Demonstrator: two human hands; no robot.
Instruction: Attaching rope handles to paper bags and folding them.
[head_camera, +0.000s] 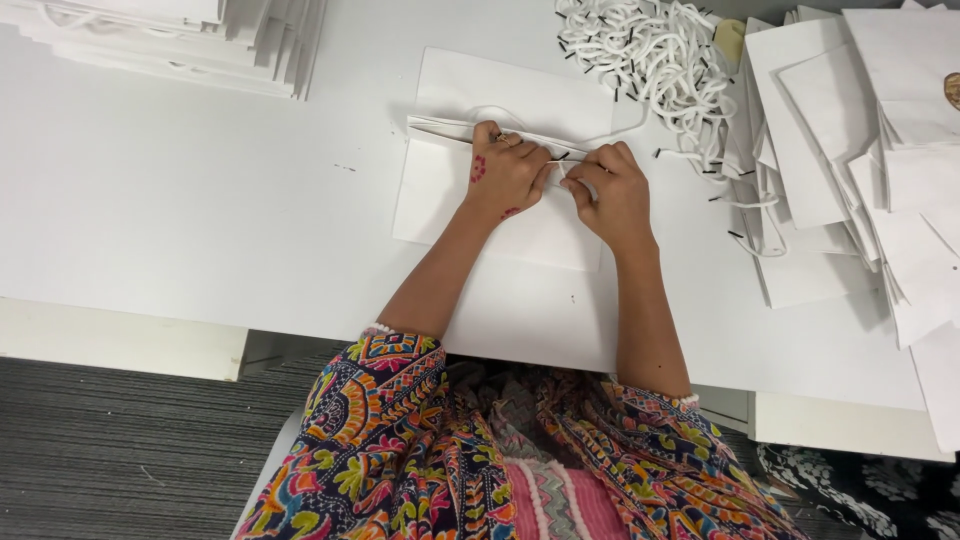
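— A white desk (200, 220) fills the view, with grey ribbed flooring below its near edge. What lies in the middle?

— A flat white paper bag (470, 205), near the middle of the desk and a little toward the far edge, its folded top rim turned away from the person. Both hands sit on that rim.

— How do the hands stand?

— The left hand (508, 172) is curled down on the rim, fingers closed and pressing the fold flat. The right hand (612, 192) is pinched shut on a thin white cord (520, 110), whose dark tip shows between the two hands; the rest of the cord loops out past the rim toward the far edge.

— And around them?

— A heap of white cords with dark tips (655, 60) at the far edge, right of the bag. A loose pile of white bags (860, 160) along the right edge, and a neat stack of bags (180, 40) at the far left corner.

— What makes this go well, to your eye?

— Probably keeping the left hand firm so the rim does not shift, and holding the cord close to its stiff tip, so that it stays straight and steers cleanly at the rim
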